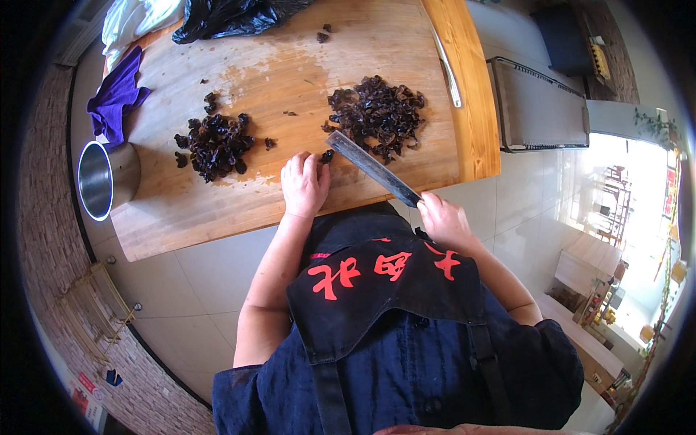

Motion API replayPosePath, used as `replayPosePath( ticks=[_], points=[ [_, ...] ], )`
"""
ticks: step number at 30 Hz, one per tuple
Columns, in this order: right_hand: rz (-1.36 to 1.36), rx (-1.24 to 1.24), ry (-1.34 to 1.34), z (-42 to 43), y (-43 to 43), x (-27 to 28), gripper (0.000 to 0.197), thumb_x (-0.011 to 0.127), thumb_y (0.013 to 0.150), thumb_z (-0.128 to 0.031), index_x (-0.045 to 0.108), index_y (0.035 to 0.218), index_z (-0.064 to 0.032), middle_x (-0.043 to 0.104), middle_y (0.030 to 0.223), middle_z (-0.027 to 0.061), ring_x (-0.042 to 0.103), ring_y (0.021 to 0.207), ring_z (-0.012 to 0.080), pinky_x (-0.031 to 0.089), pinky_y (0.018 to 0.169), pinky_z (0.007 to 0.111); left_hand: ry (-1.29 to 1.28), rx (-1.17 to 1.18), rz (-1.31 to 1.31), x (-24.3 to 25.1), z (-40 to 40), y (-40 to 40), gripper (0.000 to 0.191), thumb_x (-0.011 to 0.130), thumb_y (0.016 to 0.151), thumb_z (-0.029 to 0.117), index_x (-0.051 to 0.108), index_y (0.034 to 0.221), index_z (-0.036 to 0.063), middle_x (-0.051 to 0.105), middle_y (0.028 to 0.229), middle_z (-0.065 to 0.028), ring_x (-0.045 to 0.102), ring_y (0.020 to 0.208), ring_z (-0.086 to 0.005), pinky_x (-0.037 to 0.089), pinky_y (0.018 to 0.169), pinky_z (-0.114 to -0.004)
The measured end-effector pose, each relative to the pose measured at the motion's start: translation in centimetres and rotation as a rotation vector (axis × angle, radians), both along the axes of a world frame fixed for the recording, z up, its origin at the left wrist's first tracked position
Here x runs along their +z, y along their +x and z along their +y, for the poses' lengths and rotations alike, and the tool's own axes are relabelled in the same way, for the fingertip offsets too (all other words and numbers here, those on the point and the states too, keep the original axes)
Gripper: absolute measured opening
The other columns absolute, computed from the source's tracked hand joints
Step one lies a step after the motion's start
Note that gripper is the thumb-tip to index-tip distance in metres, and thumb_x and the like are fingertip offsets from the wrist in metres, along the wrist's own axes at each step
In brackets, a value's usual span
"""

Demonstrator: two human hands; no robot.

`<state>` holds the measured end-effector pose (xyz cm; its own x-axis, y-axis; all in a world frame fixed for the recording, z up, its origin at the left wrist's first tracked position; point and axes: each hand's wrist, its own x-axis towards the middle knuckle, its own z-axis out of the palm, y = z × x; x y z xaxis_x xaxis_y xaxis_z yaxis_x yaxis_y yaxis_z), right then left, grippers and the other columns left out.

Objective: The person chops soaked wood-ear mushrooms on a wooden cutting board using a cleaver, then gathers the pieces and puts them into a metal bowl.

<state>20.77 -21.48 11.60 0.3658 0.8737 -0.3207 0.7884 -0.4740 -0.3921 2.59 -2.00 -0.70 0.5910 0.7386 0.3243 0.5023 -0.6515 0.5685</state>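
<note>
My right hand (443, 217) is closed round the handle end of a cleaver (375, 167), its broad blade reaching up and left over the wooden board (261, 201). The blade's far end lies by the lower edge of a pile of cut wood ear fungus (378, 111). My left hand (304, 182) rests on the board near its front edge, fingertips beside a small dark piece of fungus (327, 156); whether the fingers hold it down cannot be told. Farther left is a second pile of fungus (215, 144), in larger pieces.
A steel pot (124, 171) stands at the board's left edge near a purple cloth (119, 100). A black plastic bag (228, 19) and a white bag (136, 22) lie at the back. A long metal utensil (448, 70) lies along the right side.
</note>
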Motion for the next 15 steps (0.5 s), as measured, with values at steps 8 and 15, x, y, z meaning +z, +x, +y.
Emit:
replayPosePath(
  ticks=[8,15],
  points=[
    [0.008,0.017,0.000,-0.1,-0.1,-0.6,0.014,0.050,0.088,-0.016,0.052,0.096,-0.0049,0.061,0.078,0.0156,0.060,0.069,0.0358,0.048,0.060,0.045,-0.004,-0.053,0.110,0.5,-0.4,0.0,0.013,0.066,0.073,0.016,0.058,0.081,0.0102,0.053,0.081,-0.0077,0.053,0.078,-0.0263,0.040,0.069,-0.038],
    [-0.007,0.029,0.009,-0.9,-0.1,-0.9,0.017,0.051,0.088,-0.019,0.052,0.099,-0.0059,0.062,0.077,0.0157,0.061,0.067,0.0339,0.049,0.060,0.044,-0.005,-0.085,-0.033,-0.9,-0.5,-0.5,0.011,0.066,0.074,0.016,0.058,0.080,0.0102,0.052,0.074,-0.0066,0.053,0.071,-0.0261,0.040,0.064,-0.038]
  ],
)
